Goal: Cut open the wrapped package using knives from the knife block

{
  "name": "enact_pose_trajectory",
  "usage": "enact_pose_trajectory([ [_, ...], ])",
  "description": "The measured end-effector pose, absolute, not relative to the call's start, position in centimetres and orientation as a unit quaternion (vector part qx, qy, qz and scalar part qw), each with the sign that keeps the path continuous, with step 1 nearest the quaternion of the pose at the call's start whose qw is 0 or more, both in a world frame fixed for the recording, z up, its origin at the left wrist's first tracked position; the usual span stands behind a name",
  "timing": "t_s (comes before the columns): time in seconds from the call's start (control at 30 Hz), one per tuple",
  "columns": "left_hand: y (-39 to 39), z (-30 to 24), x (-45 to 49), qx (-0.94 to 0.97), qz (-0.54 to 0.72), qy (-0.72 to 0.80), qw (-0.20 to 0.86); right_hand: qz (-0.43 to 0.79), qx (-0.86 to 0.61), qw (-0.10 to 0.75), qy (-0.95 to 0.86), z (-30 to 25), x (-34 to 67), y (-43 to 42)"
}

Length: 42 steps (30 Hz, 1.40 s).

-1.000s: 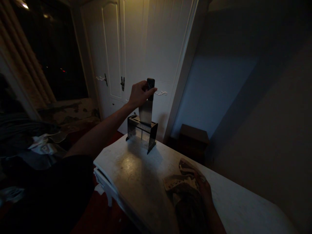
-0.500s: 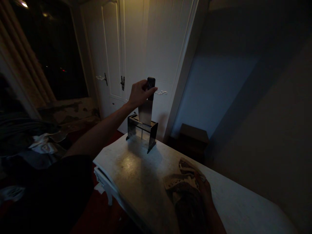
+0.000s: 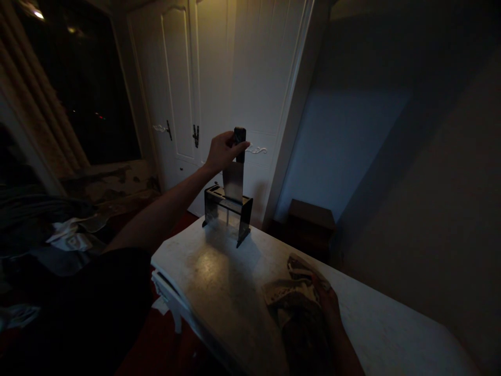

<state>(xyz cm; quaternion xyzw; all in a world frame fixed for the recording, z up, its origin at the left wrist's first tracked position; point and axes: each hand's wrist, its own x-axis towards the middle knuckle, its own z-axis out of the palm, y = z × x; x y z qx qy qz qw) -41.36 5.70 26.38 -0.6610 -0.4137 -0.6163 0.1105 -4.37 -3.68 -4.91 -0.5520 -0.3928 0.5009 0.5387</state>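
Note:
My left hand (image 3: 224,152) is closed on the black handle of a broad-bladed cleaver (image 3: 234,180), held upright. The lower end of its blade sits in a slot of the knife rack (image 3: 226,214), which has clear front and dark sides and stands at the far end of the table (image 3: 219,271). Closer to me, my right hand (image 3: 329,303) grips a crumpled cloth (image 3: 299,303), dark with a pale patterned border, resting on the tabletop. Dim light hides the finer details of the fingers.
Behind the rack rises a white wardrobe (image 3: 219,78) with dark handles. A brown box-like piece of furniture (image 3: 311,214) stands low beyond the table's far edge. On the left are heaped clothes (image 3: 70,235), a curtain (image 3: 35,89) and a dark window (image 3: 86,78).
The cleaver and my left hand have come down very slightly, the blade sitting a little lower in the rack. My right hand and the cloth look the same.

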Motion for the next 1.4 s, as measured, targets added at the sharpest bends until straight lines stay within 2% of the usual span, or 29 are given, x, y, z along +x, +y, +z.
enact_pose_trajectory([
  [0.37, 6.6, 25.0, -41.6, -0.673, -0.606, -0.416, 0.079, 0.517, -0.556, 0.526, -0.384, -4.6, -4.4, -3.9],
  [0.97, 7.3, 18.7, -41.9, -0.694, -0.532, -0.483, 0.041, 0.482, -0.617, 0.480, -0.396, -5.0, -3.7, -3.3],
  [1.4, 7.0, 15.6, -42.2, -0.684, -0.493, -0.537, 0.004, 0.494, -0.580, 0.500, -0.413, -6.7, -2.9, -2.8],
])
